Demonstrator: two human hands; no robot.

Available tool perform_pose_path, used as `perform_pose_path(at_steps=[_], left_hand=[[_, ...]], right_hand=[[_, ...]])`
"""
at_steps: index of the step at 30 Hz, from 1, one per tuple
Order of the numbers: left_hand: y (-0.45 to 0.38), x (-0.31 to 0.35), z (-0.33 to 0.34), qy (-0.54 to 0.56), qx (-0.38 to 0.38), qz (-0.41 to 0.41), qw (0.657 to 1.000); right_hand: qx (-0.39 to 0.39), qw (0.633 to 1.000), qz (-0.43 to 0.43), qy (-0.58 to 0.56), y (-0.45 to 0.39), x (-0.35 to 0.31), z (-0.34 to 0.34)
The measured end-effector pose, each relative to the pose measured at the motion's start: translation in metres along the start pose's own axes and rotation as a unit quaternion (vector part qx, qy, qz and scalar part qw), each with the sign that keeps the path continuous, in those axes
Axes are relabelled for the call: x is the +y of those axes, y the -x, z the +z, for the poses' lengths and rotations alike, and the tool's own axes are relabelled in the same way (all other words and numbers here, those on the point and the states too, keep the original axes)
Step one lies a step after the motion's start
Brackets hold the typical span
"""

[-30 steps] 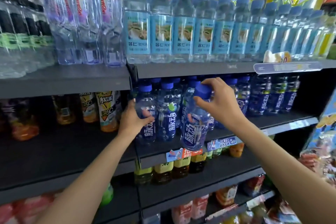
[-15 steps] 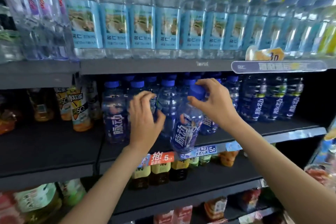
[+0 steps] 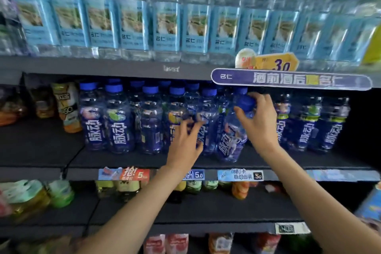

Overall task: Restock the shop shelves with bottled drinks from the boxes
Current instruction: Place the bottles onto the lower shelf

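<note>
While the right hand point(image 3: 260, 123) is gripping a tilted blue bottle point(image 3: 231, 136) by its blue cap, fingers curled round the top, the bottle's base is resting on the middle shelf point(image 3: 288, 163) near the front edge. The left hand point(image 3: 185, 142) is reaching in with fingers spread, holding nothing, just beside the standing row of blue bottles point(image 3: 115, 121) labelled 脉动. Above, pale-blue water bottles point(image 3: 167, 20) are reading 名仁. Price tags point(image 3: 240, 175) are showing 5.0; a yellow tag point(image 3: 277, 64) is showing 3.0. Bare shelf is lying open left of the row.
</note>
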State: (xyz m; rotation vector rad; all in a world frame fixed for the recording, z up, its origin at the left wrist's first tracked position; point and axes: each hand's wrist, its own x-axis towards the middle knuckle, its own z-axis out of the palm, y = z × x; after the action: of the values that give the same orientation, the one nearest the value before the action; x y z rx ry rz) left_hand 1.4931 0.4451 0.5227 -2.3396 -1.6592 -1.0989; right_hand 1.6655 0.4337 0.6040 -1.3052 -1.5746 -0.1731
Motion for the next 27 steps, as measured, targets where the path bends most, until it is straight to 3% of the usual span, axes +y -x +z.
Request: perform_pose_path(at_steps=[5, 9, 11, 17, 19, 23, 27], left_hand=[[-0.002, 0.012, 0.011, -0.070, -0.040, -0.009, 0.997], [-0.001, 0.007, 0.012, -0.089, -0.062, -0.015, 0.994], [-0.001, 0.005, 0.010, -0.092, -0.068, -0.004, 0.993], [0.003, 0.008, 0.008, -0.099, -0.093, -0.009, 0.991], [0.005, 0.006, 0.008, -0.084, -0.095, -0.009, 0.992], [0.023, -0.006, -0.004, -0.011, -0.022, -0.011, 1.000], [0.068, -0.044, -0.031, 0.053, 0.045, -0.082, 0.994]], right_hand=[[0.022, 0.995, 0.044, -0.087, -0.009, 0.015, 0.038], [-0.057, 0.988, 0.059, -0.134, 0.025, 0.036, 0.064], [-0.056, 0.981, 0.061, -0.172, 0.030, 0.045, 0.068], [-0.078, 0.976, 0.102, -0.176, 0.016, 0.060, 0.075], [-0.047, 0.982, 0.121, -0.138, 0.020, 0.058, 0.076], [0.063, 0.975, 0.168, -0.128, 0.040, 0.036, 0.068], [0.038, 0.985, 0.054, -0.162, 0.060, -0.029, 0.076]])
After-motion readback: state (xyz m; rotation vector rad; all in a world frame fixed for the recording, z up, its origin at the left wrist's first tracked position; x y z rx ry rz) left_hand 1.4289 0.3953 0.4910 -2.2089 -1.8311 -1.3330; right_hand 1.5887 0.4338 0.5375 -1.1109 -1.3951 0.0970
